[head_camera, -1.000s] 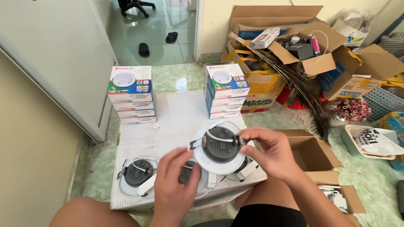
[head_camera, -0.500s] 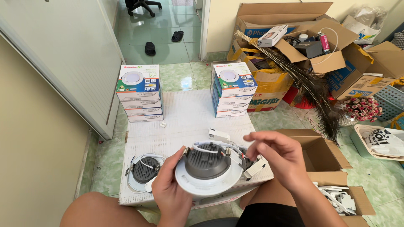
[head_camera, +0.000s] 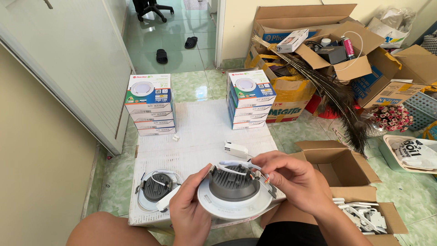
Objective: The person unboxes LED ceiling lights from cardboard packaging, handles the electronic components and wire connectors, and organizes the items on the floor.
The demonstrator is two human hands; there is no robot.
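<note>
Since a moment ago the round white downlight (head_camera: 234, 200) has settled lower, over the near edge of the white foam board (head_camera: 200, 136), and the right hand (head_camera: 291, 180) has closed in on it. The left hand (head_camera: 191, 214) cups its rim from below, fingers curled around it. The right hand's fingertips pinch the white wire (head_camera: 234, 165) over the grey heat sink.

The open cardboard box (head_camera: 339, 166) by the right knee shows no contents; the one nearer (head_camera: 371, 218) holds white plastic parts, partly cut off. A second downlight (head_camera: 154, 189) lies at the board's near left corner, with two stacks of lamp boxes (head_camera: 150, 105) (head_camera: 249, 98) at its far corners. Green tiled floor runs to a doorway.
</note>
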